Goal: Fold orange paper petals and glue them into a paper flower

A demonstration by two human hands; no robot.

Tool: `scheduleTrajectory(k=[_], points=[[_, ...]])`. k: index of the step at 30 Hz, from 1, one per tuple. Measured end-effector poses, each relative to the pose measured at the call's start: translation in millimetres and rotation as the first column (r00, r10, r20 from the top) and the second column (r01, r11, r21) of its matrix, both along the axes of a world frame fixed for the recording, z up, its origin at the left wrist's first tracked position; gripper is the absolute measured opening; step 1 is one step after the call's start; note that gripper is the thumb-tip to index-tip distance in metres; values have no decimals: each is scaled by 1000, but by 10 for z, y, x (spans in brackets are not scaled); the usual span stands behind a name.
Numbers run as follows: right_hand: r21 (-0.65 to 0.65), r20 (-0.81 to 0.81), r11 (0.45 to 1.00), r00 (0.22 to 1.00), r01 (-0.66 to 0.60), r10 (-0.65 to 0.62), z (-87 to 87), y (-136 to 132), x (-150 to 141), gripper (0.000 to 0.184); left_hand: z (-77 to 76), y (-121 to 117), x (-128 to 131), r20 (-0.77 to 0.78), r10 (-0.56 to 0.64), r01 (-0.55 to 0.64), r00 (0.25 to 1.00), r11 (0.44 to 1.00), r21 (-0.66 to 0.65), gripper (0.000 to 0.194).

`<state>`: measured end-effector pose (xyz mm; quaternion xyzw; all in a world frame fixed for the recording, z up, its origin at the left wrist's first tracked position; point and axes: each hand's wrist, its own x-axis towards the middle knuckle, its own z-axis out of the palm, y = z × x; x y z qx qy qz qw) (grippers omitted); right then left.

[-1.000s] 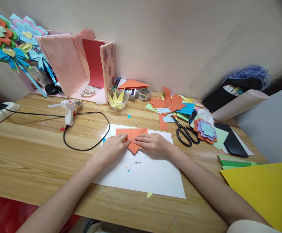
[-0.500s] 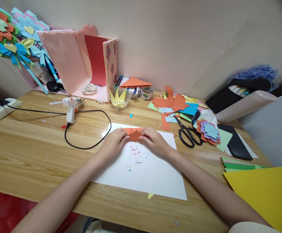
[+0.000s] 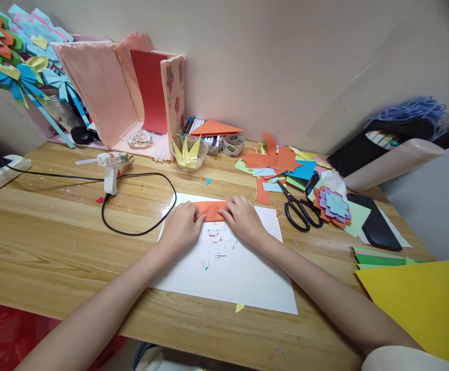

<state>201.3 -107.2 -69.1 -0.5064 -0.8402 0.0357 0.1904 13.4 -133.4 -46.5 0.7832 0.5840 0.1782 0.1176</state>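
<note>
A folded strip of orange paper (image 3: 210, 211) lies across the upper part of a white sheet (image 3: 243, 281) marked with small coloured stains. My left hand (image 3: 183, 225) grips the strip's left end, thumb at the near edge and fingers curled over it. At the other end my right hand (image 3: 243, 218) holds it the same way, the thumb pressed near the lower edge. Both hands rest low on the sheet. The ends of the strip are hidden under my fingers.
Left of the sheet stands a white glue gun (image 3: 110, 170) with a looped black cord. Black scissors (image 3: 300, 208) lie to the right, near coloured paper scraps (image 3: 272, 161) and a layered paper flower (image 3: 334, 204). A clear bowl (image 3: 190, 161) and pink box (image 3: 96, 87) are behind.
The orange paper showed a raised, pointed fold in its middle; now it lies as a flatter, even strip. My thumbs have shifted slightly along it. The view has moved a little.
</note>
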Motion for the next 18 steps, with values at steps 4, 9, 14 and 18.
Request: scheduleTrajectory(k=[4, 9, 14, 18], points=[[83, 76, 996, 996, 32, -38, -13, -2, -19, 29, -10, -8, 5, -54, 20, -19, 998, 1000, 24, 20], [126, 135, 991, 988, 52, -69, -23, 16, -39, 27, -29, -8, 8, -124, 38, -31, 992, 998, 55, 23], [126, 131, 990, 988, 63, -79, -38, 37, -53, 25, -29, -5, 22, -188, 47, -36, 981, 998, 58, 26], [171, 166, 984, 982, 57, -86, -38, 42, -65, 26, -24, 3, 49, -233, 50, -36, 971, 997, 67, 27]])
